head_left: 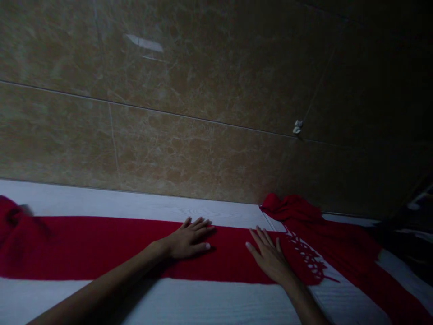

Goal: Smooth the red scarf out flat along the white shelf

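A long strip of red cloth [98, 248] lies flat across a pale wood-grained surface [189, 300]. Its right end carries an openwork pattern [309, 259] with the pale surface showing through. My left hand [189, 239] rests palm down on the middle of the strip, fingers stretched toward its far edge. Farther right, my right hand [269, 255] also lies on the cloth, close to the openwork, with its fingers spread. Neither hand grips anything.
More red cloth [345, 248] is bunched and trails off at the right. Another crumpled red part [13, 234] sits at the far left. A brown marbled tile wall [189, 149] rises behind, bearing a small white fixture [297, 127]. Dark, unclear items [412, 243] stand at the right edge.
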`<state>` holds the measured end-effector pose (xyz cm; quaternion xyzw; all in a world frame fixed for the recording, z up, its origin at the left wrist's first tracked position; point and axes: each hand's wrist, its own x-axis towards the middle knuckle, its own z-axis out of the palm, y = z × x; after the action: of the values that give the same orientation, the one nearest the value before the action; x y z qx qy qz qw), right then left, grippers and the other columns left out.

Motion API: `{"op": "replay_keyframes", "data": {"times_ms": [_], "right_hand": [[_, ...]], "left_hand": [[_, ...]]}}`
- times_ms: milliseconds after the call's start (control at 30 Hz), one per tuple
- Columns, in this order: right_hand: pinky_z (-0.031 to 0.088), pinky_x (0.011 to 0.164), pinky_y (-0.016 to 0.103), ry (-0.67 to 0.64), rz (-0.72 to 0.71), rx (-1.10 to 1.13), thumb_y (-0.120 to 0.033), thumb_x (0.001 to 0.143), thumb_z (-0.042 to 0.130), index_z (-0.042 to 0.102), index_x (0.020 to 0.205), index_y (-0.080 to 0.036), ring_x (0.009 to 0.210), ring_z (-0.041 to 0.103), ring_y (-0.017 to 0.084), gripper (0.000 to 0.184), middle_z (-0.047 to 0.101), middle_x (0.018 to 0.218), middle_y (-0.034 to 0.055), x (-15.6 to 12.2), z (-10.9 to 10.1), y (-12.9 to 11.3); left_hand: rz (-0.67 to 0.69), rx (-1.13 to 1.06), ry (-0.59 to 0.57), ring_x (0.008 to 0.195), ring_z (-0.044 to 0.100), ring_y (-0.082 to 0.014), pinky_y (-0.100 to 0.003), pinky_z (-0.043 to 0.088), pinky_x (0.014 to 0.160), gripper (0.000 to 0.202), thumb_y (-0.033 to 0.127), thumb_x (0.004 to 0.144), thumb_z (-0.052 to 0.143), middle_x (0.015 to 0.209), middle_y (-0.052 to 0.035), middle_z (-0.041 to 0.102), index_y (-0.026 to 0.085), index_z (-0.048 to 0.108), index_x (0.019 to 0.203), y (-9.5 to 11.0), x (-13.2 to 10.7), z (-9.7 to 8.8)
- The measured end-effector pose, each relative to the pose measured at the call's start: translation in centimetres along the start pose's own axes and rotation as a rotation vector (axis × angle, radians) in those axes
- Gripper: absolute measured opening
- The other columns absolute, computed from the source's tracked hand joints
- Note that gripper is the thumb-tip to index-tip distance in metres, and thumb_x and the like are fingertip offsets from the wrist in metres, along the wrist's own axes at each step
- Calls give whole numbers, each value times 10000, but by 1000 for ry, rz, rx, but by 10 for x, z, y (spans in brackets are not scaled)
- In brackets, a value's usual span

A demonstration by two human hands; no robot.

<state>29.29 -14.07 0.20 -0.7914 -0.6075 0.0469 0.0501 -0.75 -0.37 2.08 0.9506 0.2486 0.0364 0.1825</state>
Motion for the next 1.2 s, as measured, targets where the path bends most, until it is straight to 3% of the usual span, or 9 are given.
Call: {"op": "replay_keyframes", "data": {"times_ms": [100, 167, 233, 333, 567, 767, 900, 1067, 1200], "right_hand": [[69, 1260, 647, 91, -17, 44, -501, 1056, 282, 342, 1628, -216, 1592, 125, 281, 642, 195, 1711, 73, -2, -3, 21], [84, 1262, 643, 159, -35, 103, -517, 1041, 313, 410, 1600, -212, 1585, 160, 299, 644, 250, 1699, 90, -1, -4, 41], [128, 1265, 628, 211, -72, 219, -556, 1017, 338, 460, 1571, -205, 1573, 214, 310, 667, 305, 1681, 108, 3, -4, 61], [244, 1271, 529, 247, -156, 457, -650, 976, 351, 494, 1542, -174, 1550, 295, 291, 753, 360, 1658, 131, 15, -1, 81], [272, 1266, 517, 285, -196, 692, -777, 885, 421, 583, 1438, -148, 1523, 353, 325, 854, 417, 1622, 176, 35, 6, 66], [399, 1194, 538, 304, -333, 727, -712, 891, 522, 706, 1240, -220, 1425, 497, 333, 630, 563, 1507, 151, 29, -9, 32], [530, 1056, 485, 343, -456, 701, -613, 895, 547, 748, 1037, -238, 1173, 673, 301, 449, 724, 1210, 129, 34, -20, 8], [583, 895, 409, 292, -559, 669, -510, 902, 491, 728, 970, -218, 968, 719, 261, 382, 756, 1018, 112, 56, -28, -43], [555, 922, 381, 237, -621, 605, -404, 909, 490, 716, 999, -207, 973, 715, 237, 313, 761, 1042, 105, 83, -20, -96]], "left_hand": [[-106, 6, 129, 1561, 274, -356, -649, 146, 1250, 610, 549, 1038, 342, 1639, -113, 412, 255, 472, 1557, -28, -14, -15], [-181, 28, 265, 1449, 465, -340, -554, 312, 1215, 569, 495, 1005, 366, 1507, -144, 577, 199, 604, 1428, -55, -32, -28], [-292, 40, 401, 1191, 653, -313, -445, 492, 1051, 530, 491, 964, 397, 1320, -165, 693, 164, 696, 1253, -77, -57, -42], [-414, 17, 466, 825, 688, -238, -335, 541, 779, 443, 475, 905, 446, 1011, -124, 757, 159, 729, 1033, -89, -92, -57], [-476, -49, 374, 664, 603, -169, -254, 424, 620, 320, 406, 856, 533, 765, -55, 731, 157, 734, 868, -48, -95, -59], [-444, -223, 333, 669, 574, -144, -226, 383, 585, 345, 432, 896, 570, 801, -59, 710, 130, 735, 919, 4, -117, -42], [-471, -235, 363, 639, 557, -125, -208, 362, 568, 247, 361, 895, 610, 758, -25, 677, 155, 742, 927, 40, -147, -21], [-457, -60, 413, 762, 634, -144, -229, 419, 649, 148, 290, 894, 677, 933, -23, 703, 220, 735, 1011, 60, -160, 1], [-451, 33, 419, 970, 668, -204, -281, 498, 774, 364, 296, 857, 767, 1188, -51, 665, 250, 671, 1205, 62, -151, 4]]}}
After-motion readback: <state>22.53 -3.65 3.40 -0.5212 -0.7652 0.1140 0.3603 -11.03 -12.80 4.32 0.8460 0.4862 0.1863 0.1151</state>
